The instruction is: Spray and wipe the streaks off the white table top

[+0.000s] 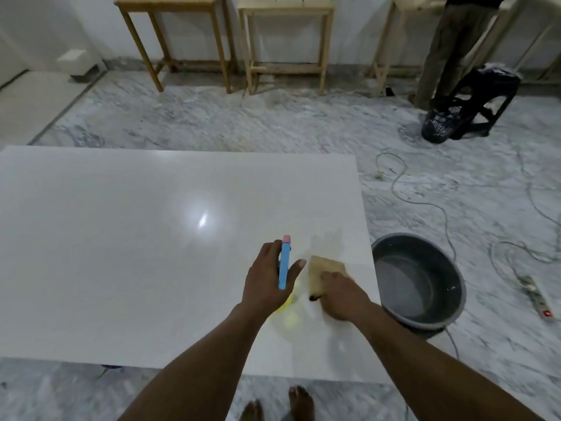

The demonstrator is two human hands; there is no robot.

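Note:
The white table top (121, 238) fills the left and middle of the head view. My left hand (267, 278) holds a spray bottle (284, 262) with a blue head, a pink nozzle tip and a yellow body just above the table near its right side. My right hand (343, 296) presses a tan cloth (321, 268) flat on the table beside the bottle, close to the right edge. A faint wet smear (328, 241) shows just beyond the cloth.
A grey bucket (455, 287) holding water stands on the marble floor right of the table. Cables (425, 205) and a power strip (537, 296) lie further right. Wooden stools (285, 44), a black stool (482, 95) and a standing person (449, 41) are at the back.

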